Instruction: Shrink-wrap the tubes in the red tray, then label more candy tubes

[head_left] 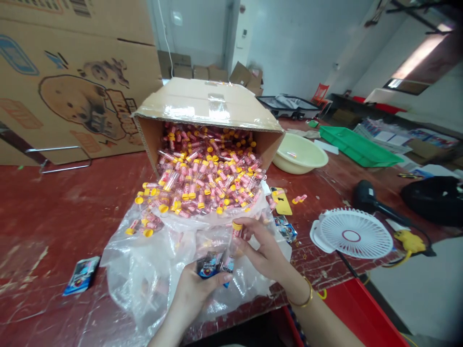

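Observation:
My left hand (202, 284) is closed around small dark printed packets (209, 265) with blue and white markings, low in front of me. Just right of them, my right hand (258, 248) pinches a small clear tube (236, 236) with a yellow cap and pink contents. The tube stands almost upright beside the packets, its lower end partly hidden by my fingers. Beyond both hands, a heap of similar yellow-capped tubes (202, 178) spills from a cardboard box (202, 106) lying on its side. Under them spreads a clear plastic bag (144, 260).
A blue packet (82, 275) lies at left on the red table (54, 207). To the right are a yellow phone (282, 201), more packets (286, 229), a white fan (351, 235), a hair dryer (372, 200), a cream basin (302, 156) and a green tray (358, 147).

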Demonstrator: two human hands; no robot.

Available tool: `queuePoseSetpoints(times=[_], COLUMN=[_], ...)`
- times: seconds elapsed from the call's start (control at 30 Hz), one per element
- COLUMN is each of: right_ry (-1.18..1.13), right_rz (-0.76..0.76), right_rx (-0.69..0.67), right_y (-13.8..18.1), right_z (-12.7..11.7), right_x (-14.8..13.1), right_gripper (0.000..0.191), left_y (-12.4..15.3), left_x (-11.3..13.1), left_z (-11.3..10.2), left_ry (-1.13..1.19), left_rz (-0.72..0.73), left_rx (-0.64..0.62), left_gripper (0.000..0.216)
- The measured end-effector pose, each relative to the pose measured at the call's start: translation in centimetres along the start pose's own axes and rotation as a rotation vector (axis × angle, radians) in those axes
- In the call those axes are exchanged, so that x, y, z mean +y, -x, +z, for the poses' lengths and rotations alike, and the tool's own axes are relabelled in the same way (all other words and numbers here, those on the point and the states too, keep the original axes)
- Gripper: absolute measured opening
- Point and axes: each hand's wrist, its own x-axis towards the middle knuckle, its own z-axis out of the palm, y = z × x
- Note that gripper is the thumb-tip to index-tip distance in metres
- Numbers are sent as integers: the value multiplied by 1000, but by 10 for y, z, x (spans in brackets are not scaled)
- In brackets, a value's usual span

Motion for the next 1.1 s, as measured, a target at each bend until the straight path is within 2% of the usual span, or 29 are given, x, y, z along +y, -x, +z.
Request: queuePoseSetpoints(times=[0.1, 0.17, 0.3, 0.37, 0.47, 0.5, 0.6, 0.7, 0.83, 0.97, 1.1], right_ry=[-38, -143, -412, -458, -547, -578, -561, -489, -465, -498, -399], right_rz=[22, 81, 219, 236, 290, 323, 382, 356, 329, 267, 161], right_rx=[-47, -89, -184, -223, -275, -272, -204, -145, -131, -103, -59], right_y=[-3, -4, -2, 5, 20, 25, 34, 36, 36, 37, 39], right_z=[-1, 0, 5, 12, 26, 32, 45, 50, 49, 40, 27], right_x=[2, 4, 4, 1, -2, -3, -2, -1, 1, 2, -2], right_gripper=[29, 27, 19, 30, 71, 78, 70, 67, 69, 69, 62], left_y=[-1, -1, 4, 6, 7, 7, 6, 6, 7, 8, 9], left_x=[-3, -5, -3, 1, 7, 9, 11, 13, 14, 10, 4], left_z=[-1, 0, 4, 8, 14, 16, 20, 23, 24, 24, 26], left_ry=[-13, 23, 252, 372, 470, 483, 506, 523, 502, 473, 446], left_rz=[10, -9, -147, -209, -239, -238, -225, -219, -216, -188, -201], left_rx=[-11, -22, -91, -106, -67, -57, -74, -98, -91, -60, -26], left_gripper=[26, 28, 34, 39, 42, 43, 45, 46, 44, 43, 41])
